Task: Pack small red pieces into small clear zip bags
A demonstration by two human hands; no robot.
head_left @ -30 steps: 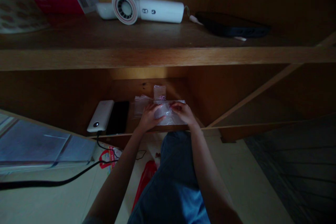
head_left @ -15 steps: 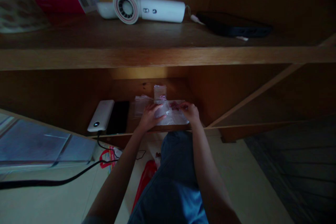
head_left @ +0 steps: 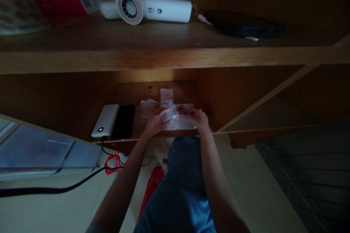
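On the lower shelf, my left hand (head_left: pixel 155 123) grips a small clear plastic bag (head_left: pixel 168 115), with the thumb at its near side and the fingers at its far side. My right hand (head_left: pixel 199 118) has its fingertips pinched together at the right edge of a pile of tiny dark red and pink pieces (head_left: pixel 181 109); what they hold is too small to tell. The pile lies on a larger clear plastic sheet or bag (head_left: pixel 186 123). Behind it lies another small clear bag (head_left: pixel 166 94) with similar pieces at its near end. Several flat clear bags (head_left: pixel 147 108) are left of my left hand.
A white power bank (head_left: pixel 106 120) with a cable and a dark phone-like slab (head_left: pixel 123 122) lie on the left. The upper shelf's edge (head_left: pixel 175 58) overhangs, bearing a white handheld fan (head_left: pixel 166 9) and a black phone (head_left: pixel 243 25). A divider (head_left: pixel 265 98) stands right.
My right hand has shifted very slightly at the pile's right edge. My left hand and the bag in it stay in place.
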